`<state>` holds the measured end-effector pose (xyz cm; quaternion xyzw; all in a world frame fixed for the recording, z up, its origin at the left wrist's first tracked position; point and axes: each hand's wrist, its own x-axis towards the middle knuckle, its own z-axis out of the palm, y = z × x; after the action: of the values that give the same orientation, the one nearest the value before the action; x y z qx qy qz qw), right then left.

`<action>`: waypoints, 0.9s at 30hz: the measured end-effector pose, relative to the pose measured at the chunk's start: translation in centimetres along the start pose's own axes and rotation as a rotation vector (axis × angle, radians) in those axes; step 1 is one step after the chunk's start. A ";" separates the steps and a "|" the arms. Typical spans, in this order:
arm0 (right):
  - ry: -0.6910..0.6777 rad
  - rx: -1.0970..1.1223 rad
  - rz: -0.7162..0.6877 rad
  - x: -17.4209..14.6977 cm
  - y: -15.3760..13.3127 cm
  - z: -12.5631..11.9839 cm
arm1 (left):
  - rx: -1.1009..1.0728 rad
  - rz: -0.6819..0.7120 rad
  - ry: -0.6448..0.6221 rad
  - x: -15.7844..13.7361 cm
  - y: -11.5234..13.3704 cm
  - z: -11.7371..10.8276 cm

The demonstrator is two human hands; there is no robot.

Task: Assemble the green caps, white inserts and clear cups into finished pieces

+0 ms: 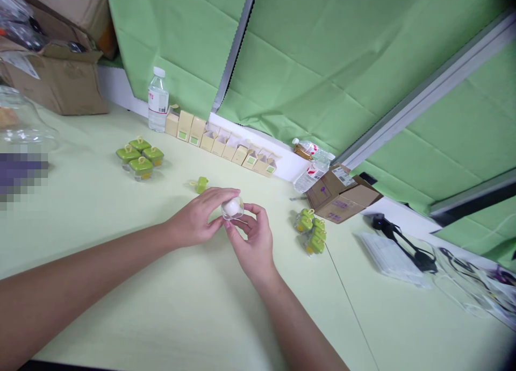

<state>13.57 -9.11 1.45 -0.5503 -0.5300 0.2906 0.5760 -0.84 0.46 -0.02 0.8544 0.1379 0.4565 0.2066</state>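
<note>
Holding a small clear cup (234, 216) between them, the left hand (203, 212) and right hand (253, 242) meet over the pale table (161, 301). Left thumb and fingers are narrowed on the cup's left side; right thumb and fingertips grip its lower right. A white ball (231, 206) sits inside the cup, which shows no readable writing. Just beyond the left hand lies a loose green lid (202, 185).

Printing is mostly at the back. The upright bottle (157, 103) wears a white label with red marks and a barcode, too small to read. Beside it, a row of small cartons (184, 126) includes several bearing green squares, their lettering illegible. Two bottles lying down (311, 176) have red-and-white labels, also unreadable. They lie near a brown box (336, 199) with purple print and a white barcode sticker; its words cannot be made out.
</note>
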 end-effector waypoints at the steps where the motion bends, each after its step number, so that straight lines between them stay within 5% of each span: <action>1: 0.000 0.009 0.001 0.0 0.0 0.0 | -0.003 0.000 0.001 0.0 0.0 0.0; 11: -0.089 0.276 0.211 0.4 -0.3 0.0 | -0.003 -0.027 0.010 0.1 0.1 -0.3; 18: -0.238 0.469 0.377 0.4 -0.4 -0.3 | 0.024 0.110 -0.092 0.3 0.1 -0.4; 27: -0.209 0.704 0.493 0.9 -0.2 -0.8 | 0.142 0.127 -0.217 0.4 0.2 -1.5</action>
<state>14.47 -8.59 2.04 -0.3981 -0.3068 0.6363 0.5852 -1.88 0.75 1.11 0.9182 0.0922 0.3626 0.1302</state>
